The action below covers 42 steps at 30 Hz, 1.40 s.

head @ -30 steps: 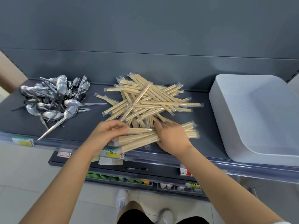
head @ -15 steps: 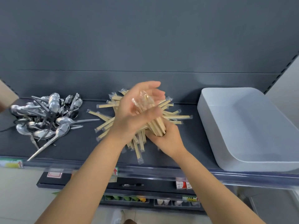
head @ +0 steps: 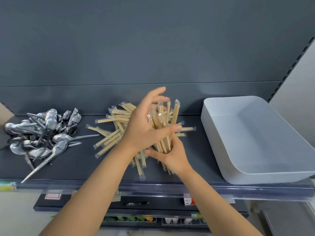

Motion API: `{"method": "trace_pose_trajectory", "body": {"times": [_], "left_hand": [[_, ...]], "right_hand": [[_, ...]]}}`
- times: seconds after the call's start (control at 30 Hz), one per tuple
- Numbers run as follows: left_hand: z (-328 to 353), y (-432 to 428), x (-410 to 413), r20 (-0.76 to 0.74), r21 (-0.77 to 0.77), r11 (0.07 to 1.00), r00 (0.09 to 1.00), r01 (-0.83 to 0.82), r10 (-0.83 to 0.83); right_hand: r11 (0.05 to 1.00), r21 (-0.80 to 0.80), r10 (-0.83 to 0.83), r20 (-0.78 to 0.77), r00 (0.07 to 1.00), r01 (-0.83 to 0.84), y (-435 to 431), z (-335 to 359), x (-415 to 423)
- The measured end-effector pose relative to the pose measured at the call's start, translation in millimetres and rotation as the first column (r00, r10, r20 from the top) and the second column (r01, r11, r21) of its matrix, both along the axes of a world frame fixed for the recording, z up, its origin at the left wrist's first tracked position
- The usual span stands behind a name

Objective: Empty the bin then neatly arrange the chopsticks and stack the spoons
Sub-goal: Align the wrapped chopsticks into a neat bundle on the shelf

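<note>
Bamboo-tan chopsticks (head: 109, 142), each pair in a clear sleeve, are the work item.

Nearest: lower shelf (head: 170, 209) with a red-and-white tag (head: 188, 200) and a pale pink tag (head: 52, 195) along its top edge. Print is too blurred to read.

Next: top shelf (head: 76, 169), dark grey, with a clear price strip (head: 153, 188) along the front edge. Green-yellow label (head: 6, 186) sits at its left end, also unreadable.

Right hand (head: 172, 157) is wrapped tight round the lower end of a bundle (head: 163, 133) of sleeved chopsticks, held near upright above the pile. Left hand (head: 144, 128) cups the bundle's upper part, thumb across the front, fingers half spread behind. Bundle tops are uneven, and one pair sticks up higher on the right.

Loose chopsticks lie fanned and crossed mid-shelf under both hands. One sleeve end reaches close to the front edge.

Spoons (head: 44, 133), polished steel, sit in a tangled heap at left, well apart from the chopsticks. One long handle points to the front edge.

Bin (head: 255, 174), white plastic with rounded corners, sits at right with its front wall at the strip. Bare shelf strips run between heap, pile and bin.

Far: plain grey back panel (head: 153, 48) and a perforated upright (head: 293, 65) at right.
</note>
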State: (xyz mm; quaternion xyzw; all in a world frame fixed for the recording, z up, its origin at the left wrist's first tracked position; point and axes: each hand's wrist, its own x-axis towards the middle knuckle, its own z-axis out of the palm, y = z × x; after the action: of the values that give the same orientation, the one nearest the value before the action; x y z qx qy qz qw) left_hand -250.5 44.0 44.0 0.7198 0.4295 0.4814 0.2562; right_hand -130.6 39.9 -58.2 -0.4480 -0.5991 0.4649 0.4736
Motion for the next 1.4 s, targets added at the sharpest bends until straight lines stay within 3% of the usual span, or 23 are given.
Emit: {"method": "trace_pose_trajectory", "body": {"times": [0.23, 0.37, 0.47, 0.53, 0.6, 0.73, 0.8, 0.9, 0.97, 1.0, 1.07, 1.1, 1.27, 1.4], "left_hand": [[-4, 2, -2, 0.183, -0.130, 0.992, 0.983, 0.007, 0.017], [-4, -2, -16, -0.023, 0.058, 0.967, 0.968, -0.250, 0.251], [-19, -9, -36, -0.082, 0.133, 0.921, 0.922, -0.367, 0.379], [-38, -18, -48, -0.011, -0.023, 0.910, 0.910, -0.415, 0.414], [-62, -29, -59, 0.037, -0.268, 0.872, 0.900, -0.410, 0.435], [-104, -42, -82, -0.206, -0.563, 0.678, 0.875, -0.472, 0.438], [-110, -43, -83, -0.240, -0.570, 0.623, 0.833, -0.536, 0.498], [-107, -42, -77, -0.297, -0.549, 0.665, 0.862, -0.506, 0.411], [-103, -43, -73, -0.478, -0.431, 0.790, 0.853, -0.436, 0.210], [-100, -43, -71, -0.632, -0.348, 0.857, 0.770, -0.381, 0.085], [-98, -42, -63, -0.859, -0.227, 0.941, 0.506, -0.253, -0.072], [-99, -42, -59, -0.893, -0.207, 0.956, 0.438, -0.210, -0.098], [-106, -39, -63, -0.872, -0.214, 0.966, 0.473, -0.142, -0.124], [-110, -27, -73, -0.915, -0.165, 0.981, 0.387, -0.101, -0.114]], "right_hand": [[0.996, 0.085, -0.010, 0.125, 0.992, -0.001, 4, 3, -18], [0.988, 0.153, -0.050, 0.338, 0.940, -0.003, 5, 6, -17], [0.942, 0.334, -0.157, 0.539, 0.828, -0.038, 3, 3, -13], [0.878, 0.459, -0.237, 0.662, 0.711, -0.135, 5, -10, -10], [0.848, 0.458, -0.226, 0.768, 0.599, -0.267, 4, -25, -6], [0.837, 0.254, -0.064, 0.926, 0.373, -0.486, -1, -39, 3], [0.829, 0.289, -0.105, 0.921, 0.375, -0.479, -2, -41, 5], [0.794, 0.368, -0.183, 0.903, 0.388, -0.484, 1, -46, 7], [0.773, 0.406, -0.218, 0.892, 0.396, -0.488, 2, -49, 5], [0.768, 0.405, -0.218, 0.893, 0.393, -0.496, 3, -48, 4], [0.756, 0.414, -0.231, 0.893, 0.386, -0.506, 3, -45, -1], [0.758, 0.416, -0.228, 0.891, 0.393, -0.502, 2, -44, -3], [0.756, 0.420, -0.203, 0.880, 0.430, -0.502, 0, -48, -11], [0.802, 0.376, -0.134, 0.870, 0.474, -0.464, 8, -44, -11]]}}
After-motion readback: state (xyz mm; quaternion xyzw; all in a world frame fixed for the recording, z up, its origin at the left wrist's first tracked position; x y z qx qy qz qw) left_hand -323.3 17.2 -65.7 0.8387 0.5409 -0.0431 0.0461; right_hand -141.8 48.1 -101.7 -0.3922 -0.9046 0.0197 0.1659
